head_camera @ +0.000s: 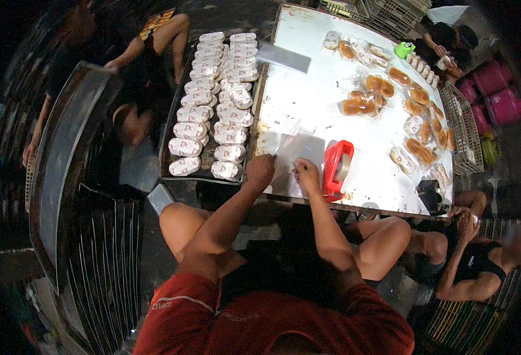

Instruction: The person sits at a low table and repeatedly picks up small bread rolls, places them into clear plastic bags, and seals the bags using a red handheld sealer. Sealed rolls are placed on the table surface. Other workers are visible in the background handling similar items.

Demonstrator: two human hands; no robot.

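Note:
A clear plastic bag point(286, 153) is stretched between my two hands at the near edge of the white table. My left hand point(261, 171) grips it on one side, its fingers closed. On the other side the fingertips of my right hand point(307, 175) pinch it. Under and beside the bag lies a stack of clear plastic bags point(309, 148). A red tape dispenser point(331, 177) with a roll of tape stands just right of my right hand. Left of my left hand, a dark tray point(207, 173) holds two rows of buns in printed paper wraps point(229, 134).
Bagged brown buns point(359, 105) and wrapped ones lie across the table's right side, near a black tape dispenser point(430, 195) and a green one point(404, 49). Plastic crates point(464, 133) flank the table. Co-workers sit at right and top right; another person at left holds a large tray point(56, 146).

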